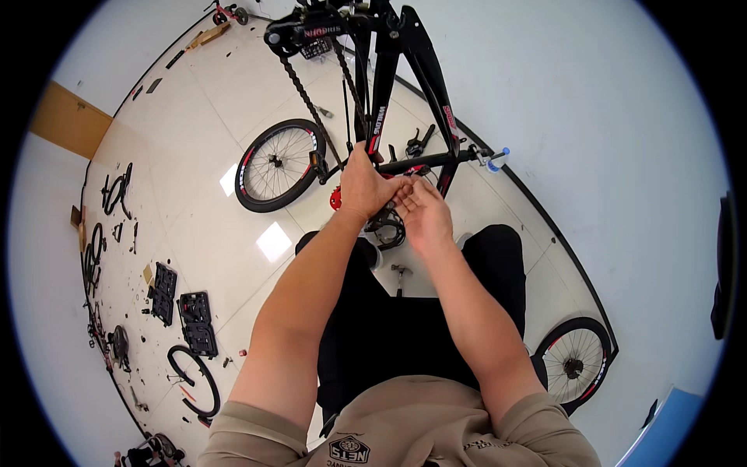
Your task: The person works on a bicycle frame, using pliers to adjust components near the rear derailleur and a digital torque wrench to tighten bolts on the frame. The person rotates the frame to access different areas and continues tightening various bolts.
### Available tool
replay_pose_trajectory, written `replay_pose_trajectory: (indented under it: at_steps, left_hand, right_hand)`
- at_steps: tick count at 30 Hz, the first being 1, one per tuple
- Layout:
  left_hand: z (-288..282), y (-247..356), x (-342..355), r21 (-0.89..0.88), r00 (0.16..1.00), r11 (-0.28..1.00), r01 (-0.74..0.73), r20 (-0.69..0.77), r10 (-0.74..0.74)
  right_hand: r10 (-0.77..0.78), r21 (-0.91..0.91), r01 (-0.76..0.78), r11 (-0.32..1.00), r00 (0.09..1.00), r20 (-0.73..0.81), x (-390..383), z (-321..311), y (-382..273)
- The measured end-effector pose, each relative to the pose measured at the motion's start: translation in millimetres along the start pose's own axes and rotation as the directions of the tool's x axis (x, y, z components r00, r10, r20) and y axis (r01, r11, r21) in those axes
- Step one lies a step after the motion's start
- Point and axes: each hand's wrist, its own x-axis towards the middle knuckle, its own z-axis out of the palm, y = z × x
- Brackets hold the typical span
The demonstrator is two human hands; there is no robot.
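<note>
A black bicycle frame [379,109] with red and white markings stands in front of me, its chain [306,97] hanging along the left side. My left hand [364,185] is closed around the lower part of the frame, its thumb stretched to the right. Against that thumb, the curled fingertips of my right hand [425,216] are pinched together. Whatever lies between them is too small or hidden to make out. Red parts [336,198] show beside my left wrist, and a pedal [317,165] sticks out to the left. Below my hands is a dark round bike part [387,232], partly covered.
One loose wheel [247,180] lies left of the frame, another wheel [576,366] at the lower right. Between my legs a hammer [400,274] rests on the tiles. Open black tool cases [198,317] and scattered bike parts [118,191] are at left. A white wall [622,156] rises at right.
</note>
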Motion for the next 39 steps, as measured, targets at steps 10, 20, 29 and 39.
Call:
replay_pose_trajectory:
  at_steps: [10,20,29,39]
  left_hand:
    - [-3,-12,-2,0.036,0.999,0.999,-0.030,-0.011,0.031]
    - [3,-27,34,0.016,0.998,0.998,-0.064,-0.023,0.065]
    - [6,-25,63,-0.067,0.999,0.997,-0.030,-0.025,0.029]
    - [8,-61,97,-0.257,0.998,0.965,0.051,0.045,-0.041]
  right_hand:
    - [0.047,-0.023,-0.048,0.999,0.998,-0.032,3,-38,-53]
    - [0.078,-0.034,-0.128,0.991,0.770,-0.633,36,-134,-51]
    - [0.186,-0.086,-0.394,0.915,0.602,-0.776,94,-225,42]
    - [0.202,0.102,-0.538,0.837,0.130,-0.971,78,-352,149]
